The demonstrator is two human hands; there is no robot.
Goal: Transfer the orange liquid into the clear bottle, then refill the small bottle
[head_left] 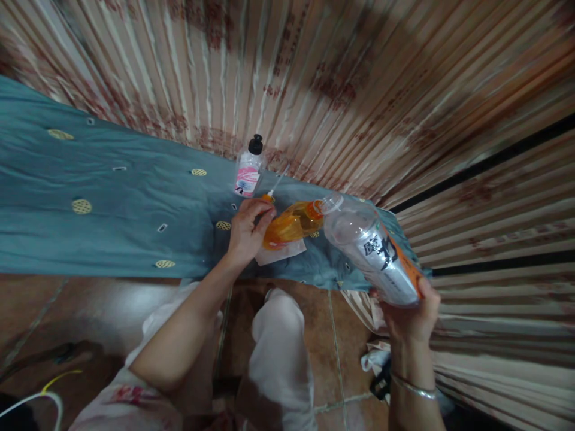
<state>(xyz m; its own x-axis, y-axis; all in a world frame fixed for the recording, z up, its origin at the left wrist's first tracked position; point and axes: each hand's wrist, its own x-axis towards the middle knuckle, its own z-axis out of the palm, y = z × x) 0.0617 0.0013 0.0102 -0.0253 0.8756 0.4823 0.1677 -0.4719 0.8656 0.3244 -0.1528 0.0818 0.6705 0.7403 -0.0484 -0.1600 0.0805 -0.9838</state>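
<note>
My right hand (415, 311) is wrapped round the base of a large clear plastic bottle (381, 257) with a silver and orange label. This bottle is tipped, its mouth meeting the neck of a smaller amber bottle (290, 224). Whether liquid is flowing between them, I cannot tell. My left hand (251, 230) is closed beside the amber bottle, pinching an orange pump head (268, 197) whose thin clear tube points away from me. Whether those fingers also touch the amber bottle is unclear. A pale paper sheet (281, 252) lies under the amber bottle.
Behind my left hand, a clear bottle (248, 170) with a black cap and pink label stands on the teal patterned cloth (121, 209). A pleated curtain (287, 78) hangs along the back and right. Below are my knees and the tiled floor (345, 353).
</note>
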